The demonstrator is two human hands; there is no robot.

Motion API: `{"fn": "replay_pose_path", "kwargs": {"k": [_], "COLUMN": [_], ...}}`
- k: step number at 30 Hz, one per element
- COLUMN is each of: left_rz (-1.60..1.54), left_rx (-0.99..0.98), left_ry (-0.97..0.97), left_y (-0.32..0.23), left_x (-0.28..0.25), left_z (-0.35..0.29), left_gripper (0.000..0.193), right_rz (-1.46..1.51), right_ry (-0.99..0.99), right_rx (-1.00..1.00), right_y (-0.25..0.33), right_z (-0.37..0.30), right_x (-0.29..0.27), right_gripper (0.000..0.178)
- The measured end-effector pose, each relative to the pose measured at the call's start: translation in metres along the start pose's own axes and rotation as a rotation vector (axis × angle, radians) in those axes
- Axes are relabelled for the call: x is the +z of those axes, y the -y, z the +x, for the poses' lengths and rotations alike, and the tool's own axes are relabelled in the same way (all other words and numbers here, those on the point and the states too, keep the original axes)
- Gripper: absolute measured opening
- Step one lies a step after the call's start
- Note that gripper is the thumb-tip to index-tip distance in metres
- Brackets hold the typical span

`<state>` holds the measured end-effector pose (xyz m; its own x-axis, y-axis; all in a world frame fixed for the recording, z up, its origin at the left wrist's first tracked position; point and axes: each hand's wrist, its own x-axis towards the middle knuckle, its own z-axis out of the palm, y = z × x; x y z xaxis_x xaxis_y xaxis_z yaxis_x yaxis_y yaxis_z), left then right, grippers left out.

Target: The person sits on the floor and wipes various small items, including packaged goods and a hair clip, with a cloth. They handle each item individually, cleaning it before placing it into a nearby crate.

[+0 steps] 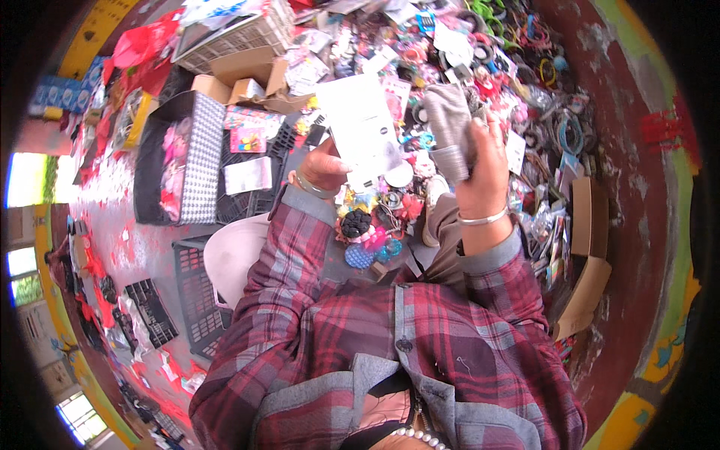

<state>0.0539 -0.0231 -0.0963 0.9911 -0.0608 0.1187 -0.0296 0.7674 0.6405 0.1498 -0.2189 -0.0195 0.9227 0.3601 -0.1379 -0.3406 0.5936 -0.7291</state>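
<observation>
My left hand (324, 166) is closed on the lower left edge of a white flat package (358, 112), bright with glare and marked with small dark print. In my right hand (487, 172) is a folded grey knit piece (448, 120) with a ribbed cuff, like a sock or glove; which one, I cannot tell. The two things are held apart, side by side, over a large heap of small accessories. Just below them lie a black braided hair tie (355, 223) and a blue dotted one (359, 255).
Left of the heap stand a houndstooth fabric box (201, 154) with pink things inside and an opened cardboard box (251, 67). A grey plastic crate (196, 296) sits by a pale round seat (234, 251). At the right, cardboard (589, 217) edges the heap near a dark red surface (637, 225).
</observation>
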Motion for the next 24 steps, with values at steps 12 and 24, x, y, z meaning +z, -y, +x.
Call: {"fn": "replay_pose_path", "kwargs": {"k": [12,24], "left_rz": [-0.131,-0.225], "left_rx": [0.342,0.348], "left_ry": [-0.357,-0.218], "left_y": [-0.055,-0.055], "left_x": [0.088,0.075], "left_z": [-0.041,-0.051], "left_gripper": [0.061,0.062], "right_rz": [-1.297,-1.103], "right_ry": [0.795,0.669], "right_rx": [-1.082,-1.152], "right_y": [-0.063,-0.053], "right_z": [-0.062,-0.011], "right_x": [0.080,0.105], "right_gripper": [0.044,0.030]}}
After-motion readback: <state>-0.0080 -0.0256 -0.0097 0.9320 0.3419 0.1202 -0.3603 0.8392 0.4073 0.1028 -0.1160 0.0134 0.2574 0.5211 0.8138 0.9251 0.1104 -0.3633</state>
